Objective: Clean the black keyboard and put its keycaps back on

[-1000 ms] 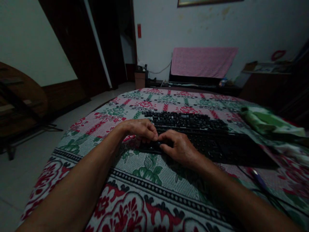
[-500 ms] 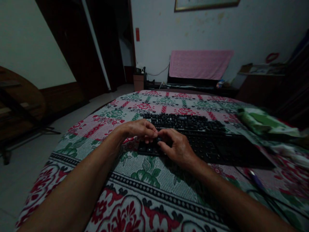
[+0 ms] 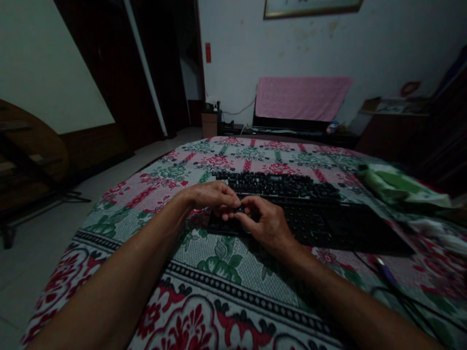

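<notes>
I had my right hand [image 3: 264, 218] pinched narrow, thumb and forefinger closed on a small dark key [image 3: 240, 209]. My left hand [image 3: 221, 200] met it there, fingers bunched and tips against the key; I could not tell whether that hand gripped it too. The keyboard [image 3: 353, 228] lay on the cloth-covered desk [image 3: 219, 287], its left end beneath my two hands and the rest stretching out to the right of my right hand. Just beyond both hands spread a jumble of black keys [image 3: 277, 184]. To the right of my right hand and a little nearer me, a purple-handled tool [image 3: 387, 272] lay among dark cables [image 3: 410, 308]. Farther off on that side, well apart from the hand, were a green packet [image 3: 404, 187] and a crumpled white thing [image 3: 438, 233].
</notes>
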A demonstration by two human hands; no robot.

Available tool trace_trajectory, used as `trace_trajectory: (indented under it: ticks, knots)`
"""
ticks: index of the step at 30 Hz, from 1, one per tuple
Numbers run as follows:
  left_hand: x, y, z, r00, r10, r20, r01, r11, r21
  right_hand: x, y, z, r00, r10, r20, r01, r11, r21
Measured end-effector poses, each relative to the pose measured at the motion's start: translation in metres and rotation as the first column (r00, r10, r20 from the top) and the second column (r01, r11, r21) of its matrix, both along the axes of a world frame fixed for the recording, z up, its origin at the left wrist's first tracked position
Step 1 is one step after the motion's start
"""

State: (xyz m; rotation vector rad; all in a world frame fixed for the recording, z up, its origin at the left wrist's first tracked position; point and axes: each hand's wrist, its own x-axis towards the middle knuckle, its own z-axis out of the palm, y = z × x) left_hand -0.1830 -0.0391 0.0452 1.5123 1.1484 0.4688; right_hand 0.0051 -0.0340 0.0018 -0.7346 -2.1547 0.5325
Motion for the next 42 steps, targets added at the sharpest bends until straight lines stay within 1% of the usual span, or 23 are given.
trace_trajectory:
  ticks: [4, 8, 10, 21, 27, 31, 39, 42]
  knots:
    - [0.0006, 0.0003, -0.001, 1.0, 0.004, 0.004, -0.004, 1.0, 0.013, -0.0009, -0.0024, -0.0001, 1.0, -0.008, -0.005, 0.008, 1.0, -0.023]
    - [-0.0005, 0.0004, -0.0027, 1.0, -0.008, 0.01, 0.008, 1.0, -0.016, -0.0011, -0.0044, 0.0012, 0.998, 0.064, 0.007, -0.063, 0.998, -0.022]
    - [-0.0013, 0.0005, -0.0034, 1.0, 0.001, 0.013, -0.001, 1.0, -0.019, -0.0007, -0.0045, 0.0016, 0.997, 0.078, 0.006, -0.078, 0.997, -0.018]
    - [0.0029, -0.0001, -0.0023, 1.0, -0.01, 0.015, 0.01, 1.0, 0.014, -0.0008, -0.0058, 0.0005, 0.999, 0.036, 0.0, -0.036, 0.999, 0.007]
    - [0.0025, 0.0012, -0.0041, 1.0, -0.019, 0.008, 0.019, 1.0, -0.011, -0.0014, -0.007, -0.0008, 1.0, 0.004, 0.014, -0.004, 1.0, 0.006]
    - [0.0017, 0.0012, -0.0048, 0.998, -0.035, 0.045, 0.036, 0.999, -0.019, -0.0009, -0.0071, -0.001, 1.0, -0.001, 0.02, 0.001, 1.0, 0.01]
    - [0.0057, 0.002, -0.0079, 0.997, 0.066, 0.047, -0.065, 0.997, -0.036, -0.001, -0.0058, -0.0034, 0.999, -0.035, 0.014, 0.035, 0.999, -0.009]
    - [0.0058, 0.0019, -0.0061, 0.996, 0.079, 0.035, -0.079, 0.997, -0.016, 0.001, -0.0032, 0.0008, 0.999, 0.036, 0.025, -0.036, 0.999, -0.002]
